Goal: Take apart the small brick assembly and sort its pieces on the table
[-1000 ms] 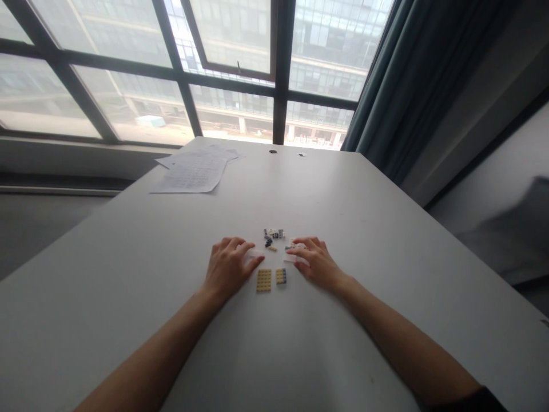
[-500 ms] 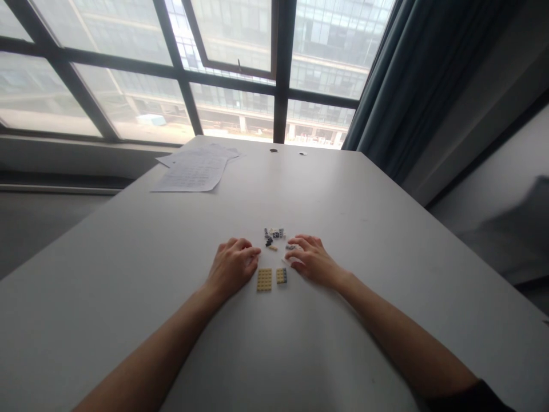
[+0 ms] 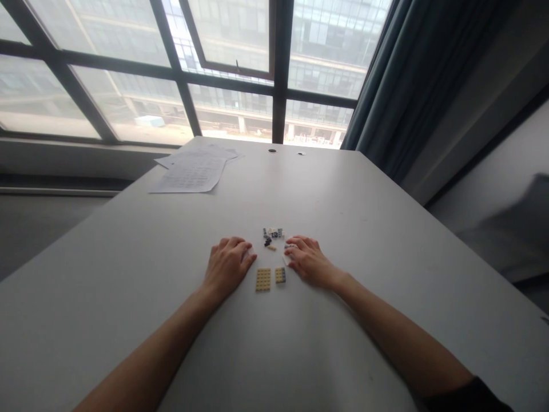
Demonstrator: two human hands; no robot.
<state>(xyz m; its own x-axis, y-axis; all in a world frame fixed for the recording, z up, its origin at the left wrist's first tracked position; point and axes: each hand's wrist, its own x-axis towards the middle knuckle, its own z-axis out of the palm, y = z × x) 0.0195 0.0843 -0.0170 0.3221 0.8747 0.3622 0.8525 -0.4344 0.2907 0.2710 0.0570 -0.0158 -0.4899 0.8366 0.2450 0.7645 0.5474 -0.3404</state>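
My left hand (image 3: 229, 264) rests on the table with its fingers bent and closed; a white piece (image 3: 249, 252) shows between thumb and forefinger, mostly hidden. Opposite it, my right hand (image 3: 312, 263) curls its fingers down over another white piece (image 3: 286, 259), with a bit of grey at the fingertips. Between and nearer to me lie a tan studded building plate (image 3: 263, 280) and a smaller tan and grey building-brick piece (image 3: 280, 275), side by side and apart. Behind them sits a small heap of grey, white and black building bricks (image 3: 274, 233), with a small tan piece (image 3: 271, 248) in front.
All of this is on a wide white table (image 3: 274, 343). Printed paper sheets (image 3: 193, 171) lie at its far left. Two round holes, one of them dark (image 3: 272, 151), are near the far edge. Windows stand beyond, and a dark curtain (image 3: 394, 91) hangs at right.
My left hand has drawn slightly left, away from the bricks, and its thumb now lies further forward. The right fingers have settled lower over the white piece. The bricks lie as before.
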